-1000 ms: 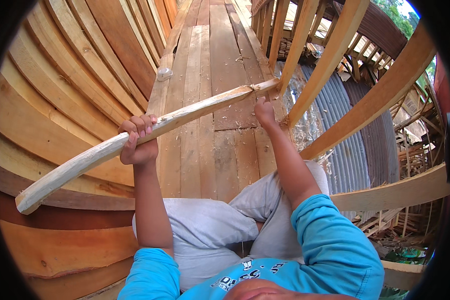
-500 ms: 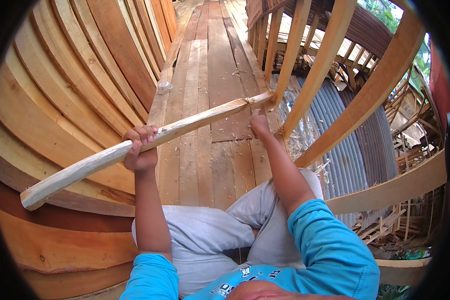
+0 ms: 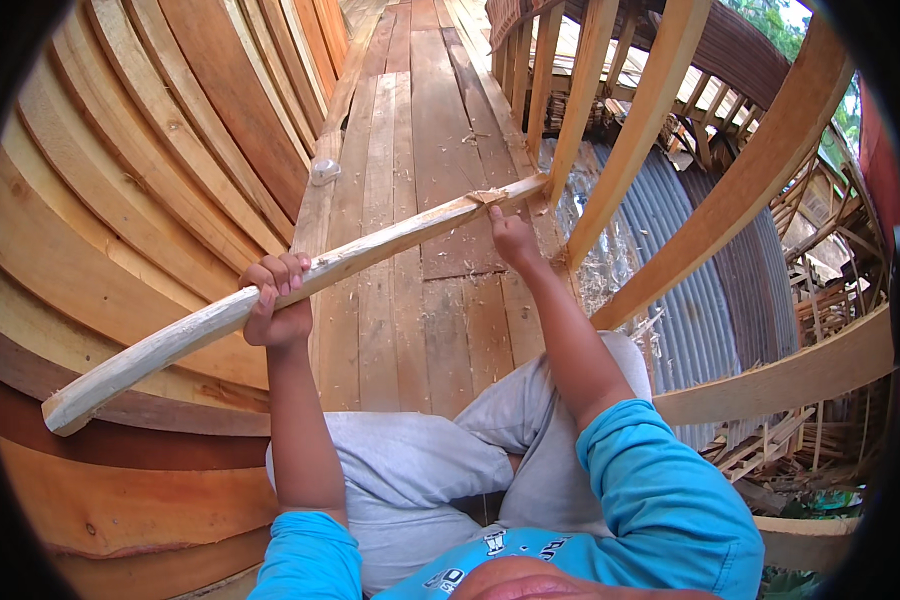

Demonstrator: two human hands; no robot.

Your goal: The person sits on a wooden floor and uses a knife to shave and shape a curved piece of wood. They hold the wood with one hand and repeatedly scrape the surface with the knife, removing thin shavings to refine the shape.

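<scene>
A long pale wooden pole (image 3: 370, 255), stripped of bark, slants from low on the left up to the railing posts on the right. My left hand (image 3: 278, 300) is wrapped round it, left of its middle. My right hand (image 3: 512, 238) is closed just below the pole's far end. A lifted wood shaving or thin edge (image 3: 487, 196) shows on the pole by its fingers. What those fingers grip is too small and hidden to make out.
Upright boards form a wall (image 3: 160, 130) on the left. Wooden posts (image 3: 625, 140) line the right side, with corrugated metal sheets (image 3: 680, 260) beyond and below them. Shavings lie on the plank floor (image 3: 440, 140). A small clear plastic object (image 3: 324, 172) rests near the wall.
My right hand has moved slightly leftward and up along the pole, and the shaving near it has shifted too. The pole's left end sits a little lower. My left hand keeps its grip.
</scene>
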